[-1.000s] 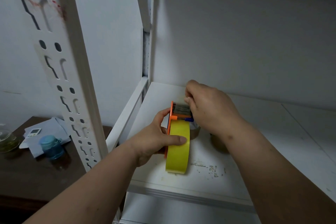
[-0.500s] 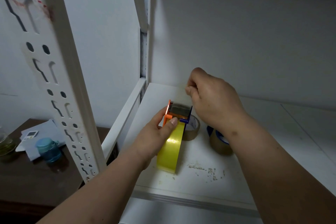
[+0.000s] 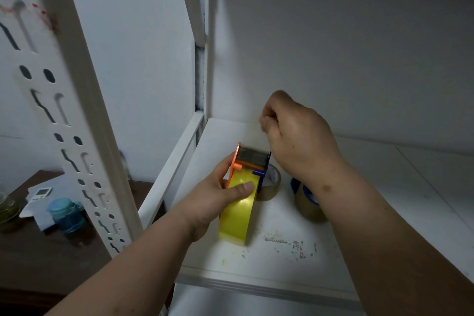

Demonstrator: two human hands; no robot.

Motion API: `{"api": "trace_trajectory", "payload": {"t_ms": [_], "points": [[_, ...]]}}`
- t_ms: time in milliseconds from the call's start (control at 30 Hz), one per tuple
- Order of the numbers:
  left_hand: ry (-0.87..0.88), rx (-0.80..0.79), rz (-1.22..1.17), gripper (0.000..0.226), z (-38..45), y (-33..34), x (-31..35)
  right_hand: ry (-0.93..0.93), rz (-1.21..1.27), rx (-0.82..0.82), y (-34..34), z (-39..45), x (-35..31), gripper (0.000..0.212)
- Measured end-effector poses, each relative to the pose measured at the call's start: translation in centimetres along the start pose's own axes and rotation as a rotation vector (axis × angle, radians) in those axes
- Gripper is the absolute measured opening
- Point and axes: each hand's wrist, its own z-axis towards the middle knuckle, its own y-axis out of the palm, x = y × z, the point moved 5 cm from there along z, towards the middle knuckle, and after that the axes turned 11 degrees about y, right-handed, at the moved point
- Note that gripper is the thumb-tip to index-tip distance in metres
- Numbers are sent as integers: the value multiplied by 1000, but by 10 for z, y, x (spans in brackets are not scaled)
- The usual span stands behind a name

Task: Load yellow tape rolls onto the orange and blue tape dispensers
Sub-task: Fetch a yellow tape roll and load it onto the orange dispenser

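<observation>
A yellow tape roll (image 3: 237,215) sits in an orange and blue tape dispenser (image 3: 252,161), standing on edge on the white shelf (image 3: 282,272). My left hand (image 3: 218,199) grips the roll and dispenser from the left, thumb laid across the yellow tape. My right hand (image 3: 295,136) is raised above and behind the dispenser's cutter end, fingers pinched together; a faint clear strip of tape seems to run from the pinch down to the cutter, hard to make out.
Two brownish tape rolls lie on the shelf: one (image 3: 269,185) just right of the dispenser, another with a blue core (image 3: 307,202) under my right wrist. A perforated white upright (image 3: 66,110) stands left. Below left, a dark table holds a blue jar (image 3: 66,214) and papers.
My right hand has risen up and back from the cutter end, pinch held closed. My left hand tilted the dispenser and slid its thumb across the yellow roll.
</observation>
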Motion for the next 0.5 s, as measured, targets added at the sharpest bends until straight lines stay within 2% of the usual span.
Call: {"api": "trace_trajectory", "payload": {"t_ms": [133, 333, 500], "points": [[49, 56, 99, 59, 5, 3, 1, -3, 1, -5, -8, 5, 1, 7], [78, 58, 120, 59, 7, 2, 1, 21, 25, -13, -11, 4, 4, 8], [85, 93, 138, 53, 8, 1, 2, 13, 82, 77, -23, 5, 1, 8]]}}
